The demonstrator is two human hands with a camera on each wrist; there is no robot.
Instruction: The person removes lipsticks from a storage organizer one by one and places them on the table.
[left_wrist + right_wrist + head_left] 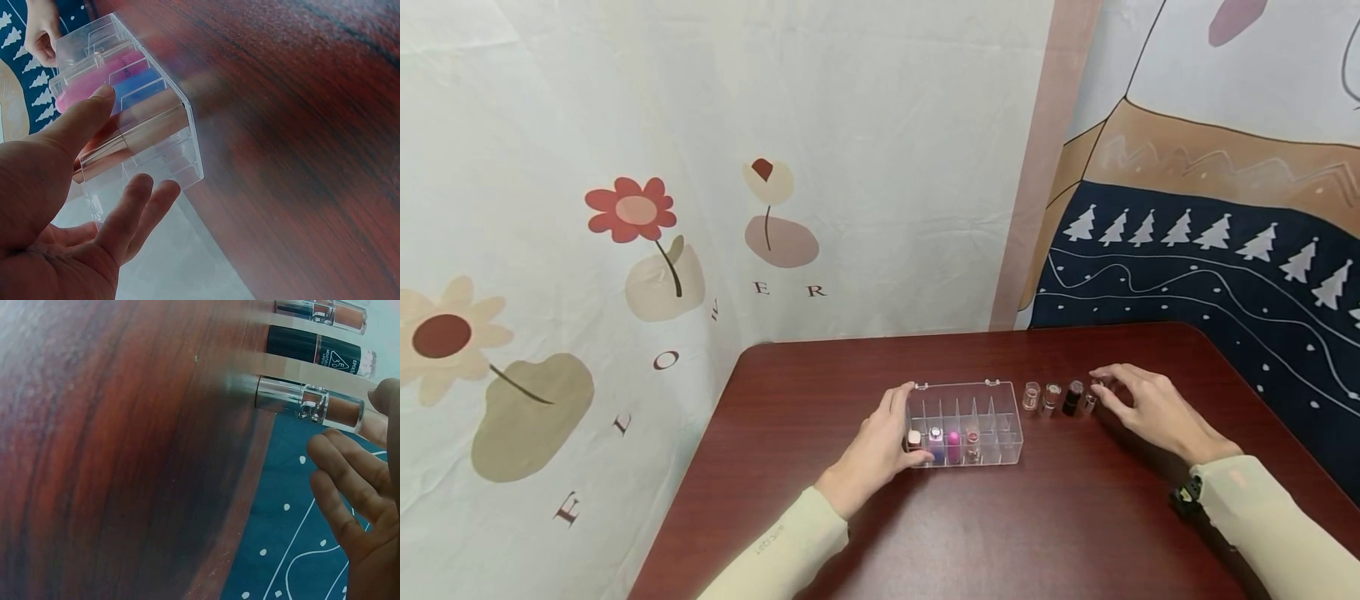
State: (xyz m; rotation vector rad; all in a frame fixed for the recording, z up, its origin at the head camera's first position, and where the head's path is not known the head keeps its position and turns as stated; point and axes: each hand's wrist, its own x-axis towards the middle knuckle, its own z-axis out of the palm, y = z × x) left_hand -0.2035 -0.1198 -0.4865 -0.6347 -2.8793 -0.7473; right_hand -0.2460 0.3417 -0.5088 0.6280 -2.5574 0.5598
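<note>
My left hand (876,437) grips the left end of a clear plastic divided box (1000,458), thumb across its front. Inside the front row stand several lipstick tubes: a copper one (134,134), a blue one (140,87), a bright pink one (953,447) and a clear one (973,448). My right hand (1153,408) is at the end of a row of upright tubes, beside the rightmost clear-and-silver lipstick (309,403). Its thumb and index finger stand around the tube's top, the thumb apart from it; the other fingers are loosely bent.
Left of that lipstick stand a black lettered lipstick tube (1072,398) and two clear tubes, one silver-topped (1050,400), one nearest the box (1032,397). All are on a dark red wooden table (775,400). Printed cloths (880,167) hang behind and beside it.
</note>
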